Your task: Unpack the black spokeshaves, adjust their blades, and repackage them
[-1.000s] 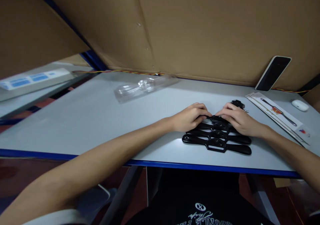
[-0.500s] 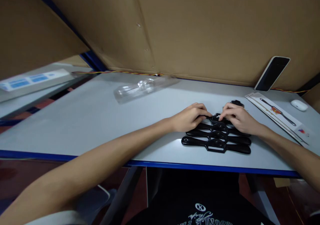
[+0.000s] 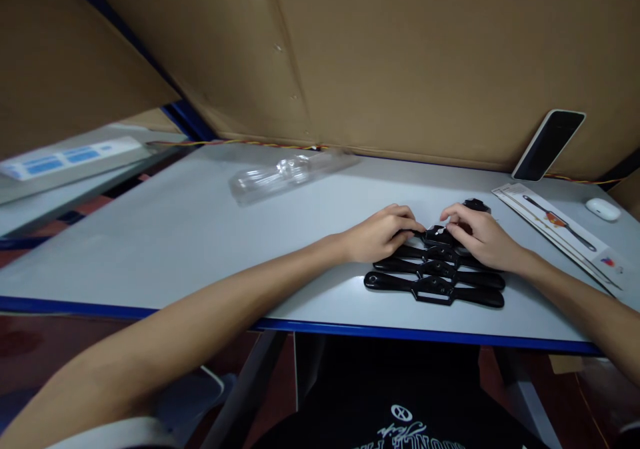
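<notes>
Several black spokeshaves lie in a row on the grey table; the nearest spokeshave (image 3: 434, 289) shows its whole length, two handles and an open middle frame. My left hand (image 3: 387, 232) is closed on the left handle of the spokeshave farther back (image 3: 436, 236). A small shiny silver part (image 3: 440, 231) sits at the middle of that tool. Just right of it, my right hand (image 3: 477, 236) has its thumb and index finger apart, with nothing visible between them. That hand hides much of the right handles. Another black piece (image 3: 477, 205) lies behind my right hand.
Clear plastic packaging (image 3: 293, 172) lies at the back middle of the table (image 3: 150, 249). To the right are printed cards with a spokeshave picture (image 3: 555, 226), a phone (image 3: 549, 146) leaning on the cardboard wall (image 3: 400, 62), and a white earbud case (image 3: 603, 209).
My right thumb and index finger have come away from the silver part and spread. My left hand keeps its hold on the handle. The view has shifted slightly.
</notes>
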`<state>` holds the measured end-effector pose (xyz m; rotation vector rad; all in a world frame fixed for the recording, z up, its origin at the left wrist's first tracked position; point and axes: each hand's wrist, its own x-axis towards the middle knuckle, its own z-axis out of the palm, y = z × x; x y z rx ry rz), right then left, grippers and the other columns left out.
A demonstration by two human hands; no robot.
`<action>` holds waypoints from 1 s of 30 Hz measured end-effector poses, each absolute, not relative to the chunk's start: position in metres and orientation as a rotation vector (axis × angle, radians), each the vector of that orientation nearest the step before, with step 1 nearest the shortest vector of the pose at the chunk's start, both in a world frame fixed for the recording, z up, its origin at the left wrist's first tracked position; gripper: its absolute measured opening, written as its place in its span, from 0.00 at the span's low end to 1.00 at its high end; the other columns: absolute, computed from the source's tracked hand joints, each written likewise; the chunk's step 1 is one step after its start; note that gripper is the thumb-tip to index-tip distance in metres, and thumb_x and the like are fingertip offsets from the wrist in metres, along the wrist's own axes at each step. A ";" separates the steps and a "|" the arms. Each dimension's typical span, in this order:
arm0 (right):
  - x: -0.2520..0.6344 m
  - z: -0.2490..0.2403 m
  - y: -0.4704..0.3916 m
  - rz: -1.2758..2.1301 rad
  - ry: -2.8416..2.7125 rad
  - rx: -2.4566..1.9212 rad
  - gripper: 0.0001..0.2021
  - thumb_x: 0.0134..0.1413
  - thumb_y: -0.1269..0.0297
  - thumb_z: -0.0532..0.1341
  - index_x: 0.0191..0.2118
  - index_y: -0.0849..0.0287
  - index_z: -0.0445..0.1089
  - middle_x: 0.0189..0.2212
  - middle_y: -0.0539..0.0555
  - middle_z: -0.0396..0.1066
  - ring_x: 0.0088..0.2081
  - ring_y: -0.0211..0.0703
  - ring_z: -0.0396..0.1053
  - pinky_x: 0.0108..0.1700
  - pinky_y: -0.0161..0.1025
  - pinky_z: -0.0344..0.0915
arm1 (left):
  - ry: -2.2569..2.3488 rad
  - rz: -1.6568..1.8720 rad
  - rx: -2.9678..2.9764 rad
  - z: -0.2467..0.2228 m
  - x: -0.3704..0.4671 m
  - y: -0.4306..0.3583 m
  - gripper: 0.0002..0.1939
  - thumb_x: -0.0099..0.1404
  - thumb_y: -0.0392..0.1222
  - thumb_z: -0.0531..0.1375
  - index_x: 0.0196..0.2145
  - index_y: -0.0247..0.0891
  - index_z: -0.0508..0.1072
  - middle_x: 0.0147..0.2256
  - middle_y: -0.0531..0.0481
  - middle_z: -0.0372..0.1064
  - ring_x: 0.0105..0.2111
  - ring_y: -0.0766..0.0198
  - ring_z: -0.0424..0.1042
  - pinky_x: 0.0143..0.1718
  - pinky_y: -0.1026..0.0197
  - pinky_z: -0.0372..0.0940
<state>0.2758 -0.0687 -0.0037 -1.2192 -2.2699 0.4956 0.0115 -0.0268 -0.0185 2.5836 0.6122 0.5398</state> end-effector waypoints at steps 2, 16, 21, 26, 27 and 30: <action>0.275 -0.003 -0.069 0.500 -2.251 -1.200 0.02 0.63 0.67 0.56 0.39 0.54 0.65 0.25 0.45 0.64 0.25 0.39 0.59 0.32 0.39 0.56 | 0.608 0.539 2.587 -0.019 0.011 -0.027 0.20 0.74 0.34 0.51 0.55 0.39 0.78 0.46 0.42 0.73 0.49 0.55 0.72 0.56 0.49 0.67; 0.278 0.000 -0.071 0.412 -2.493 -1.069 0.15 0.61 0.71 0.56 0.50 0.56 0.75 0.36 0.53 0.70 0.33 0.43 0.68 0.39 0.43 0.64 | 0.609 0.529 2.597 -0.016 0.011 -0.028 0.20 0.74 0.35 0.50 0.55 0.39 0.78 0.47 0.41 0.73 0.49 0.55 0.71 0.56 0.49 0.67; 0.281 0.000 -0.073 0.449 -2.516 -1.027 0.12 0.66 0.70 0.55 0.46 0.54 0.74 0.43 0.56 0.69 0.40 0.46 0.70 0.46 0.47 0.67 | 0.606 0.524 2.596 -0.017 0.011 -0.027 0.20 0.74 0.34 0.51 0.55 0.39 0.78 0.46 0.41 0.73 0.49 0.54 0.71 0.56 0.49 0.66; 0.279 -0.001 -0.073 0.406 -2.464 -0.998 0.08 0.63 0.72 0.56 0.36 0.56 0.70 0.39 0.54 0.66 0.37 0.44 0.68 0.44 0.46 0.66 | 0.612 0.519 2.608 -0.017 0.010 -0.027 0.20 0.75 0.34 0.50 0.56 0.39 0.78 0.47 0.41 0.73 0.50 0.55 0.71 0.56 0.50 0.66; 0.278 -0.001 -0.073 0.396 -2.444 -1.002 0.07 0.62 0.72 0.56 0.36 0.56 0.70 0.38 0.54 0.66 0.36 0.44 0.68 0.43 0.45 0.66 | 0.613 0.515 2.613 -0.017 0.010 -0.027 0.21 0.75 0.34 0.50 0.56 0.39 0.78 0.47 0.41 0.73 0.50 0.54 0.71 0.56 0.50 0.66; 0.275 0.000 -0.074 0.375 -2.404 -1.048 0.07 0.62 0.72 0.55 0.37 0.56 0.69 0.38 0.54 0.67 0.34 0.43 0.67 0.40 0.44 0.65 | 0.616 0.516 2.623 -0.018 0.011 -0.027 0.21 0.74 0.34 0.49 0.56 0.37 0.77 0.48 0.40 0.72 0.50 0.54 0.71 0.56 0.49 0.67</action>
